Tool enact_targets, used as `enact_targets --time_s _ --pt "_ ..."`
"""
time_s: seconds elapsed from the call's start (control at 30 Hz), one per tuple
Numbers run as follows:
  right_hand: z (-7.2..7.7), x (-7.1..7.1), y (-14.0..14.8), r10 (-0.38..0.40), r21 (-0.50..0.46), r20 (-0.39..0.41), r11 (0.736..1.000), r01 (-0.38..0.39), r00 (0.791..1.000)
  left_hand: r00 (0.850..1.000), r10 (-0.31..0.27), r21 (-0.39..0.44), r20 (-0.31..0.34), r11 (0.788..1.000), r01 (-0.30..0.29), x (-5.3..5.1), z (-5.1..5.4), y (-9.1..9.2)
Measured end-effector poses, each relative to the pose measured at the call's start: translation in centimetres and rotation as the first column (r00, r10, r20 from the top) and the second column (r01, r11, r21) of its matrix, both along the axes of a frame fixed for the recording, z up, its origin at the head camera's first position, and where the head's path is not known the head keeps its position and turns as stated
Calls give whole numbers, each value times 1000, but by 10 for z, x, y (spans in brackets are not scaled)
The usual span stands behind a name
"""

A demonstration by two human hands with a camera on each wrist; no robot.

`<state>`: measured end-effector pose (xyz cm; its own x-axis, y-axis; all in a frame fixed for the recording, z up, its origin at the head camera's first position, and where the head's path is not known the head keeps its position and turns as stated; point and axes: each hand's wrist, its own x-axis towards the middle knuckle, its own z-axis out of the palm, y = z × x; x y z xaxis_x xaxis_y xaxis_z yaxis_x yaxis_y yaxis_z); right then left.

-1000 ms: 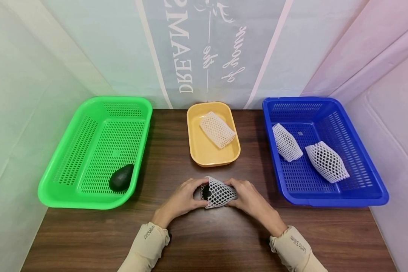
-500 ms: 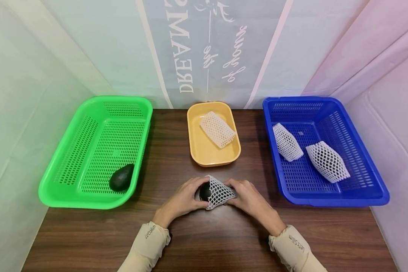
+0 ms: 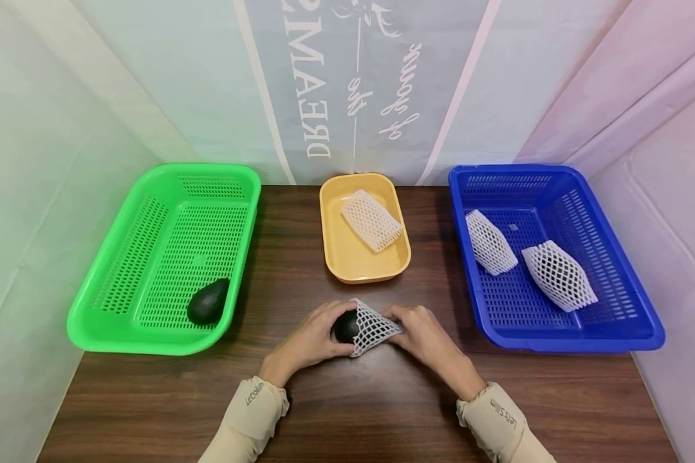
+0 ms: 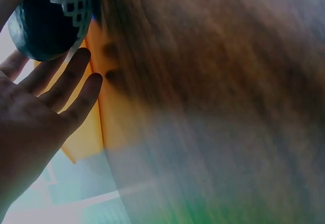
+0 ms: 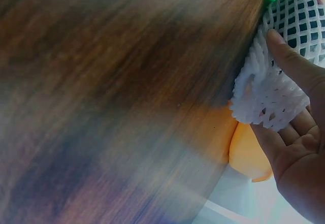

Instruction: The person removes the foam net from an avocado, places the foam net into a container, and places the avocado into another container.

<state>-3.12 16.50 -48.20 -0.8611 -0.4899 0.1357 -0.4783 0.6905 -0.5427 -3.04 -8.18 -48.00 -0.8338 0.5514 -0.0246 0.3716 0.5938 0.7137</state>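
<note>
Exposed further than a second ago, the bare end of a dark avocado (image 3: 345,326) now bulges from a white net (image 3: 373,331) at the front of a brown table (image 3: 347,411). A person's left hand (image 3: 309,334) holds the avocado at that bare end, thumb and fingers on opposite sides. The right hand (image 3: 423,337) pinches the net toward its narrow end, thumb on the mesh. Just beyond, a yellow tray (image 3: 353,262) holds a loose net (image 3: 372,220), lying flat. At left, a second avocado (image 3: 208,302) rests unwrapped in the near right corner of a green basket (image 3: 145,342). At right, a blue basket (image 3: 567,342) holds a paler net (image 3: 491,242), its contents unclear, and a plump net (image 3: 559,276) around something dark.
</note>
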Motion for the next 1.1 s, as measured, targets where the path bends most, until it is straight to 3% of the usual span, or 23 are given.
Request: enact_targets --time_s 0.17,0.47,0.67,1.1 --pt "-1 0 0 -12 -10 4 1000 12 1000 1000 9 -19 6 1000 -8 -1 1 -3" --pt "-1 0 0 -34 1 21 999 34 999 999 3 1 -52 1000 -3 -1 3 -7" --pt "0 1 1 -52 -14 3 999 52 999 999 14 10 -44 1000 -13 -1 6 -10" --pt "8 1 3 -98 -3 -33 995 98 995 994 34 34 -105 999 -31 -3 11 -21"
